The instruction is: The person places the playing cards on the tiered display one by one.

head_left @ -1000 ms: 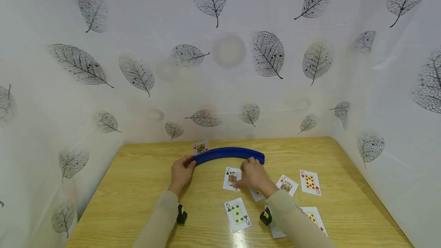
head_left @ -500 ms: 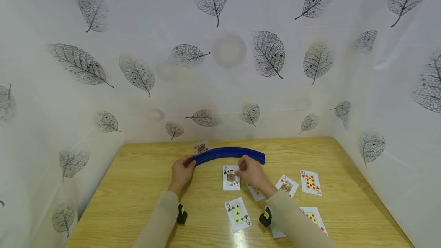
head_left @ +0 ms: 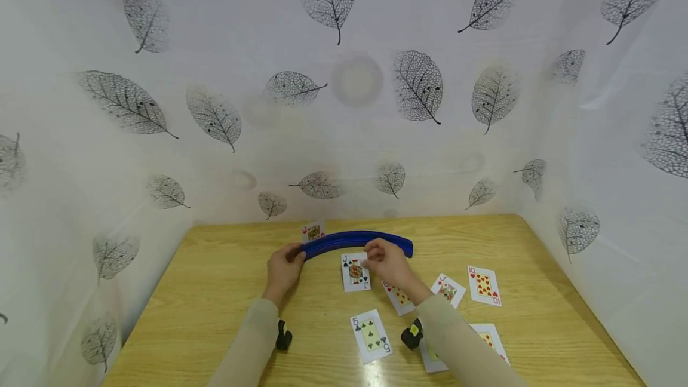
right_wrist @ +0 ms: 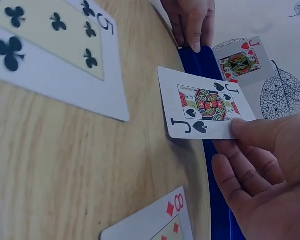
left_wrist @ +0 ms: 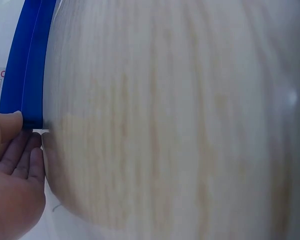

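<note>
ur R grip (head_left: 391, 263) had the J of spades (right_wrist: 205, 106) pinched, held abv the bench (head_left: 215, 285) just in front of the blue rack (head_left: 355, 239); ur L grip (head_left: 283, 269) pinched that rack's L end.

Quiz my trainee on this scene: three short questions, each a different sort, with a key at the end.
1. Which card does the right hand hold?

2. True or false: the left hand grips the end of the curved blue holder that is nearer the right hand.

3. Which suit is the jack that shows beside the holder, close to the left hand?
a) spades
b) hearts
c) diamonds

Key:
1. The jack of spades.
2. False: it grips the opposite end.
3. b: it is the jack of hearts.
</note>
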The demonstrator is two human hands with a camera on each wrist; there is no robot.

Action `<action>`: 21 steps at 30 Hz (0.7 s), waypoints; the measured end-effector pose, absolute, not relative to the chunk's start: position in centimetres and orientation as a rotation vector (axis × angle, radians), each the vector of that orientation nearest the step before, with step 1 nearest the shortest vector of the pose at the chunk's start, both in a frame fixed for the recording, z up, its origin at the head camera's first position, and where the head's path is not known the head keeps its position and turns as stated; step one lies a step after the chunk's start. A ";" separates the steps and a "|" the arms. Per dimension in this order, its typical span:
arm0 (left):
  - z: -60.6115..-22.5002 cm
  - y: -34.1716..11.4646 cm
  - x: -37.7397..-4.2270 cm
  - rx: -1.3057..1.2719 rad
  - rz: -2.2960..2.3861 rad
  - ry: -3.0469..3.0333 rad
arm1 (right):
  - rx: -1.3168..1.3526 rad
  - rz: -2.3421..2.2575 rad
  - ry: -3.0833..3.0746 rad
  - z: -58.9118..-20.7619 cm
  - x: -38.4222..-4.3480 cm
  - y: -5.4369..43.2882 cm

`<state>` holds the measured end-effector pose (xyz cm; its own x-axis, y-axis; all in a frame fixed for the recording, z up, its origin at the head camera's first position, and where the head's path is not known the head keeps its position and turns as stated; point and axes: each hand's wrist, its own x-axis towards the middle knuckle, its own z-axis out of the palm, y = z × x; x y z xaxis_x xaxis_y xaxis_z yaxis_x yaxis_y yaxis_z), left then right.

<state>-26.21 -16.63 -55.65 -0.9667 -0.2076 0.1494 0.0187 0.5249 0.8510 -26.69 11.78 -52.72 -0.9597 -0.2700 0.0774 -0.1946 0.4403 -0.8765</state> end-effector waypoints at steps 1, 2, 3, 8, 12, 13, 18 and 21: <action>-55.6 -16.6 -26.2 0.160 -1.419 -2.533 | -0.427 -1.578 2.603 -52.7 -26.8 11.7; -55.6 -16.6 -26.2 0.158 -1.416 -2.534 | -0.430 -1.584 2.604 -52.6 -26.8 11.6; -55.6 -16.6 -26.2 0.158 -1.419 -2.533 | -0.432 -1.591 2.603 -52.5 -26.9 11.5; -55.5 -16.6 -26.1 0.152 -1.415 -2.530 | -0.444 -1.572 2.640 -52.3 -27.3 10.9; -55.4 -16.6 -26.2 0.156 -1.419 -2.527 | -0.461 -1.542 2.678 -52.2 -27.6 10.4; -55.4 -16.6 -26.2 0.158 -1.423 -2.526 | -0.469 -1.540 2.681 -52.2 -27.7 10.2; -55.5 -16.6 -26.2 0.142 -1.408 -2.517 | -0.514 -1.551 2.678 -52.0 -28.2 9.5; -55.6 -16.6 -26.2 0.136 -1.399 -2.514 | -0.542 -1.555 2.675 -51.7 -28.5 9.1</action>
<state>-26.18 -16.59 -55.57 -0.9618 -0.2064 0.1798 0.0440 0.5317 0.8458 -28.49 9.09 -51.70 -0.9405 -0.2938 0.1708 -0.2938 0.4505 -0.8430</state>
